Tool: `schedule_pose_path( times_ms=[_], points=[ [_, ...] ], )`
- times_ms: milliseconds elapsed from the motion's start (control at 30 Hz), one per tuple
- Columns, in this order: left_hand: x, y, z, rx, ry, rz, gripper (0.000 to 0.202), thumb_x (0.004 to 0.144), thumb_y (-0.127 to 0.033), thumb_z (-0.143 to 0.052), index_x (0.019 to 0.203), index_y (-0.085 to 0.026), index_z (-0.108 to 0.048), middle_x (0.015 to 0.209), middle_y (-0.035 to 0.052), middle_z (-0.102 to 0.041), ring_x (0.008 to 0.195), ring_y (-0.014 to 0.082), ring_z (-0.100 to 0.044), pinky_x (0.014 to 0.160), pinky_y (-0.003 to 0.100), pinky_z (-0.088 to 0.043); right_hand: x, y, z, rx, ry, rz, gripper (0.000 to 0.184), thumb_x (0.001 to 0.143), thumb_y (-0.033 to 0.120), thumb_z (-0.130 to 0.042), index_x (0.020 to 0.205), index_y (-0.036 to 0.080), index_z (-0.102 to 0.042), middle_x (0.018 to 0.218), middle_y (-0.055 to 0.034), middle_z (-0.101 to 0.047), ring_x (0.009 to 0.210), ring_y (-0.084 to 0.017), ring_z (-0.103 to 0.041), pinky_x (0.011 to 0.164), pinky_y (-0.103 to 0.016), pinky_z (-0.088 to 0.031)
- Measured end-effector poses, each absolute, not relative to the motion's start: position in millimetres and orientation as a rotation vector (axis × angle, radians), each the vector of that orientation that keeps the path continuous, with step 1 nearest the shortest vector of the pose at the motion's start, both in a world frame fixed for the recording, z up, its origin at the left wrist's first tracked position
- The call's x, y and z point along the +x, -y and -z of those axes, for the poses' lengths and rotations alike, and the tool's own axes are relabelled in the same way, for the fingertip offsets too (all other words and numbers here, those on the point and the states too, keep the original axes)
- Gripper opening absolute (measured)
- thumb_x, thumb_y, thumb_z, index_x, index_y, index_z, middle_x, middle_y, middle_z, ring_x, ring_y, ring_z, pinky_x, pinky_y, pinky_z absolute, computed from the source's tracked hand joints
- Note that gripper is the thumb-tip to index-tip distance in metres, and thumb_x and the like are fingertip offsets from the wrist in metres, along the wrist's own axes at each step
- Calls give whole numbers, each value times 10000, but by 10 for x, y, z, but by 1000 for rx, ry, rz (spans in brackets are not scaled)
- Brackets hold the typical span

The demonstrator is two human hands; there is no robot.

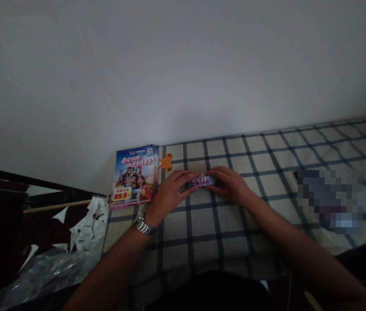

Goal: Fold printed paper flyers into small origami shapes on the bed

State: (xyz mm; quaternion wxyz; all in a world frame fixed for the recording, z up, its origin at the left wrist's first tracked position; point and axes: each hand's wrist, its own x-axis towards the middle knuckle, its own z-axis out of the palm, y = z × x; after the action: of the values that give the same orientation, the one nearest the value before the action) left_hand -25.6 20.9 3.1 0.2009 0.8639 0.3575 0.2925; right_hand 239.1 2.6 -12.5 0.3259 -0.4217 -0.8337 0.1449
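A small folded piece of printed paper (201, 180), blue and purple with pinkish-white lettering, lies between my two hands just above the checked cloth. My left hand (174, 190), with a metal watch (144, 223) on its wrist, pinches the paper's left end between thumb and fingers. At the other end, my right hand (230, 185) grips it the same way. Beside my left hand rests a stack of colourful flyers (134, 175), the top one marked 89.9. Parts of the folded paper are hidden under my fingertips.
A checked cloth (235, 237) covers the surface up to a pale wall (183, 73). On the right lies a blurred dark object (327, 201). Below the left edge are torn white paper scraps (89, 224) and a clear plastic bag (53, 272).
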Motion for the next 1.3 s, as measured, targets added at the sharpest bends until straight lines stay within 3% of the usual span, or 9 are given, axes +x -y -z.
schedule_pose_path(
  times_ms=[333,667,933,1300],
  points=[
    [-252,-219,-14,2468,-998,-805,400,992,-366,-682,1377,-295,-602,1222,40,-685,1140,204,-664,1023,414,-585,2389,-22,147,-1093,2176,-396,303,981,365,-696,1259,251,-651,1138,-100,-719,1029,-259,-714,892,-405,-610],
    [-220,-192,-58,2652,-1014,-715,506,979,-343,-700,1434,-222,-516,1355,109,-635,1267,280,-603,1104,495,-533,2379,-5,131,-1061,2190,-415,309,981,357,-694,1269,255,-646,1136,-99,-713,1026,-253,-713,880,-400,-615],
    [-209,-186,-28,2734,-955,-696,369,1007,-366,-647,1322,-183,-592,1251,107,-685,1172,272,-641,1036,472,-561,2352,-3,143,-1067,2249,-238,471,948,378,-732,1376,245,-588,1282,-143,-693,1175,-312,-682,986,-477,-598],
    [-197,-202,35,2744,-928,-726,342,1024,-382,-620,1310,-195,-601,1231,95,-700,1155,262,-657,1020,470,-571,2371,-16,162,-1064,2297,-181,299,995,418,-673,1214,213,-664,1109,-122,-761,1041,-281,-725,900,-438,-592]
  ],
)
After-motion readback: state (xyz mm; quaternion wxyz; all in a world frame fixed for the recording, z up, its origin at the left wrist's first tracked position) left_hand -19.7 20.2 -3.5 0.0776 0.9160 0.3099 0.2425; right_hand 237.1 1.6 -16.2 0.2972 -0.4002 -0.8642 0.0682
